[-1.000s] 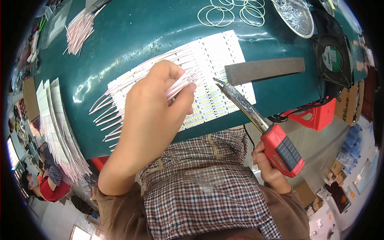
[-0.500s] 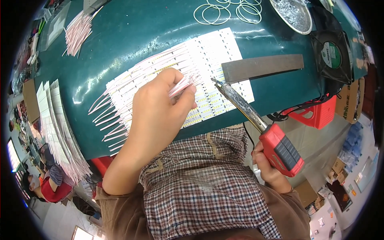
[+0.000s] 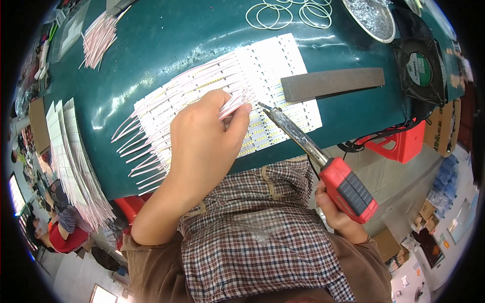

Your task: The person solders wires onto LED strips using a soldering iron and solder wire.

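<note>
A white sheet of LED circuit boards (image 3: pixel 278 55), with yellow chips and dark pads, lies on the green table. Thin pink-and-white wires (image 3: pixel 139 132) run across its left part and hang past its left edge. My left hand (image 3: pixel 204 131) is over the boards, pinching a small bunch of wires (image 3: pixel 233 104) between thumb and fingers. In my right hand (image 3: pixel 336 212) is a red and black soldering iron (image 3: pixel 348 189), held by its handle. Its tip is just right of the pinched wire ends, over the boards; whether it touches them I cannot tell.
A dark flat bar (image 3: pixel 333 84) lies across the boards' right side. Beyond are a metal dish (image 3: pixel 371 20), a black fan (image 3: pixel 420 70) and pale rings (image 3: pixel 270 16). More wires (image 3: pixel 98 41) lie far left, near a stack of wired boards (image 3: pixel 76 156). A person (image 3: pixel 65 235) sits at left.
The soldering iron has moved left, its tip now closer to the wires in my left hand. My left hand has shifted slightly to the right with the wires.
</note>
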`<state>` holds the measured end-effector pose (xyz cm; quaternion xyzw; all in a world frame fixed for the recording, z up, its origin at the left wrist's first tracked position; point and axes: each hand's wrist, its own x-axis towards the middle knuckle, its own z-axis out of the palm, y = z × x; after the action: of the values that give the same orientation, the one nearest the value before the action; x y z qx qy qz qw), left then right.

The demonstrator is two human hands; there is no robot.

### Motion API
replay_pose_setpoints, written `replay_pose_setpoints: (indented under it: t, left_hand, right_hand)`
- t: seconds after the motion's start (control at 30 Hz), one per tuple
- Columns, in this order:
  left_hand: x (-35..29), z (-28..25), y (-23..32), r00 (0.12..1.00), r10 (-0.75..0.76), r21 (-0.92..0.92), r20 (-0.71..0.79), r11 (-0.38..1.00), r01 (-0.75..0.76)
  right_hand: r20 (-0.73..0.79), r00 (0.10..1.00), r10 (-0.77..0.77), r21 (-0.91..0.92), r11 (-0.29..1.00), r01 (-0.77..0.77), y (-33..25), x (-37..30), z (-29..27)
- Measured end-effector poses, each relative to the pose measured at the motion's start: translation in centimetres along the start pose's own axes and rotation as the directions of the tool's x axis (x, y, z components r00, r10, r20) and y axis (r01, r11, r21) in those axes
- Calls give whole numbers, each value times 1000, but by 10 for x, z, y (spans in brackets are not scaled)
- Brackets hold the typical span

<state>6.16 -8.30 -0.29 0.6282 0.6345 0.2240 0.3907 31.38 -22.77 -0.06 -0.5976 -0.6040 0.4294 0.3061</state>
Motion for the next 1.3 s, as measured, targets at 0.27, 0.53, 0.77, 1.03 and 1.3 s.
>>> replay_pose_setpoints:
  t: [0.27,0.53,0.77,1.03,1.3]
  left_hand:
    - [0,1,1,999,31,10,-23,999,-31]
    - [0,-1,4,999,45,95,-25,995,-42]
    - [-1,-1,4,995,91,125,-49,989,-84]
    - [-1,-2,7,998,54,133,-20,990,-51]
    - [-2,0,7,996,77,147,-46,987,-69]
  right_hand:
    - [32,999,-25,-5,1000,25,1,4,0]
    - [47,997,-59,1,998,59,4,3,-3]
    - [-1,1000,21,5,1000,-21,3,-5,-2]
    - [49,998,-32,-8,999,33,0,1,-4]
    - [47,998,-46,-20,999,47,4,1,-3]
